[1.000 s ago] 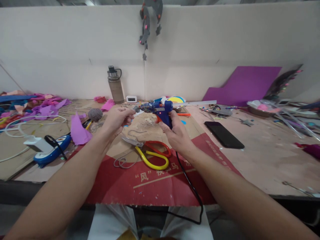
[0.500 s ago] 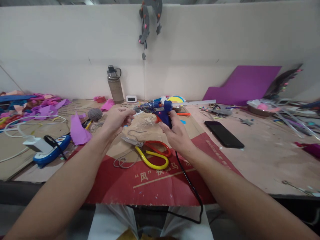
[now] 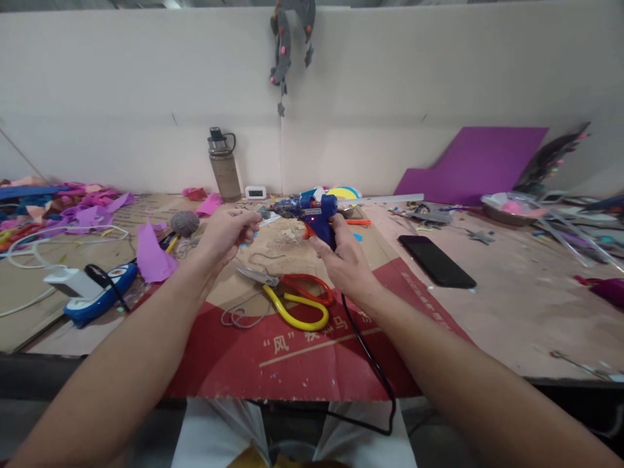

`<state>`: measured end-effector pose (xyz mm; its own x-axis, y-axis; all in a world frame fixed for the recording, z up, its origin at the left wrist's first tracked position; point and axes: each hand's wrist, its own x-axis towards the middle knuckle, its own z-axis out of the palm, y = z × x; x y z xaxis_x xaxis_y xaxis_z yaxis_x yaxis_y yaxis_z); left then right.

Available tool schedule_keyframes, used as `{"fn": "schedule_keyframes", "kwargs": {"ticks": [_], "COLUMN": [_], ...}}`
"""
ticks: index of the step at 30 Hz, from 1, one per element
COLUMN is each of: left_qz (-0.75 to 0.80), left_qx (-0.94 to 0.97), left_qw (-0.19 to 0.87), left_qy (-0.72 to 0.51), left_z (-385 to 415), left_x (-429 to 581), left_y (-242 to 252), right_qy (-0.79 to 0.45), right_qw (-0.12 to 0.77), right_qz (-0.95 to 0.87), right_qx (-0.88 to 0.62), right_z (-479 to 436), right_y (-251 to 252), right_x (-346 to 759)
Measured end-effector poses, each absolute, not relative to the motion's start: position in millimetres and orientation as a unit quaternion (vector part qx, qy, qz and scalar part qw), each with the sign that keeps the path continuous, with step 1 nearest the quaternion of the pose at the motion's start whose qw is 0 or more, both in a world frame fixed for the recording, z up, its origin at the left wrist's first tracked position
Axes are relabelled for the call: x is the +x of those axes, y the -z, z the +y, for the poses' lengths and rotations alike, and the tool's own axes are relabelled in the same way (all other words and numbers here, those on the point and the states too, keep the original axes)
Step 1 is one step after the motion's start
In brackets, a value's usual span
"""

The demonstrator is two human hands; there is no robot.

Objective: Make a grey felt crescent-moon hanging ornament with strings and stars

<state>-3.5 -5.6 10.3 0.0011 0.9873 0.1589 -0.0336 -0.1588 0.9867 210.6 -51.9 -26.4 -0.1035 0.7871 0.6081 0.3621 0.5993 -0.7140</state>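
My right hand (image 3: 341,259) grips the handle of a blue hot glue gun (image 3: 312,211), held above the table with its nozzle pointing left and a red light lit. A black cord (image 3: 370,364) runs from the gun down over the table's front edge. My left hand (image 3: 225,234) is closed in a pinch on a small grey piece (image 3: 264,212), held right at the gun's nozzle. Below both hands lie red-and-yellow scissors (image 3: 292,298) on the red cardboard sheet (image 3: 234,364).
A black phone (image 3: 436,261) lies to the right. A water bottle (image 3: 223,164) and small clock (image 3: 256,192) stand at the back wall. Purple felt scraps (image 3: 152,252), a grey yarn ball (image 3: 185,222), a white charger (image 3: 68,281) and a blue device (image 3: 100,294) lie left. A purple sheet (image 3: 475,162) leans at the right.
Both hands with the glue gun and the small grey piece have risen very slightly; otherwise nothing has visibly changed.
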Motion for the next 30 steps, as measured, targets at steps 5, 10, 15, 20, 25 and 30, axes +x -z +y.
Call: {"fn": "schedule_keyframes", "kwargs": {"ticks": [5,10,15,20,25,30], "left_qz": [0.451,0.447,0.440,0.444,0.441,0.443], "left_qx": [0.540,0.533,0.525,0.524,0.525,0.520], "left_qw": [0.462,0.472,0.489,0.487,0.501,0.500], "left_qy": [-0.540,-0.542,-0.541,-0.539,-0.528,-0.533], "left_z": [-5.6,-5.1,-4.4,-4.9,-2.3,-2.2], "left_x": [-3.9,-5.9,-5.4,-4.9,-7.6,-6.9], "left_y": [-10.0,-11.2,-10.8,-10.9,-9.9,-10.5], "right_qy": [-0.196,-0.192,-0.204,-0.195,-0.190,-0.199], "right_qw": [0.531,0.529,0.537,0.531,0.532,0.540], "right_qz": [-0.722,-0.720,-0.716,-0.717,-0.718,-0.715], "right_qx": [-0.399,-0.406,-0.397,-0.407,-0.407,-0.397], "right_z": [-52.9,-52.1,-52.0,-51.9,-52.5,-52.9], "right_y": [24.3,25.6,26.9,27.2,26.8,27.0], "right_x": [210.1,210.5,210.2,210.4,210.3,209.4]}}
